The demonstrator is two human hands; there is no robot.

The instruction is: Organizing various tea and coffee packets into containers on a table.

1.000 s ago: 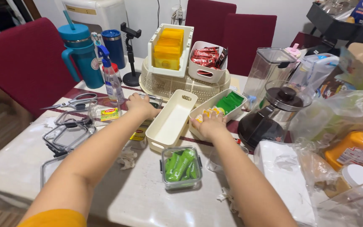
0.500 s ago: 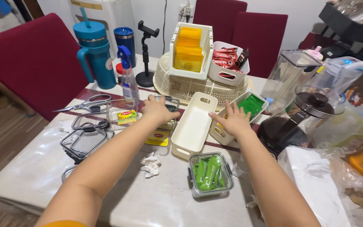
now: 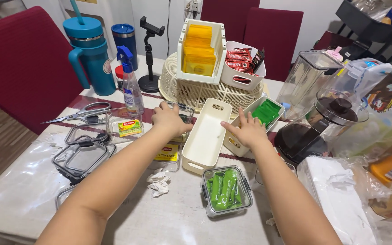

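Both my arms reached straight out over the bench [image 3: 32, 190], roughly parallel, palms down. My left hand [image 3: 169, 119] lay knuckles up on a small clear container [image 3: 181, 114] just left of the empty cream tray [image 3: 205, 138], fingers curled over it; whether they gripped it or only rested there I could not tell. My right hand [image 3: 247, 129] was spread flat, fingers apart, over the near end of a second cream tray [image 3: 255, 122] that held green sachets [image 3: 267, 112] at its far end; it pressed or hovered there without closing on anything. The empty tray lay between my two hands, lengthwise away from me. Near my right forearm stood a clear lidded box of green sachets [image 3: 225, 189]. A crumpled paper scrap [image 3: 159, 182] lay under my left forearm, and open clear lids [image 3: 80, 156] lay further left beside scissors [image 3: 80, 113].
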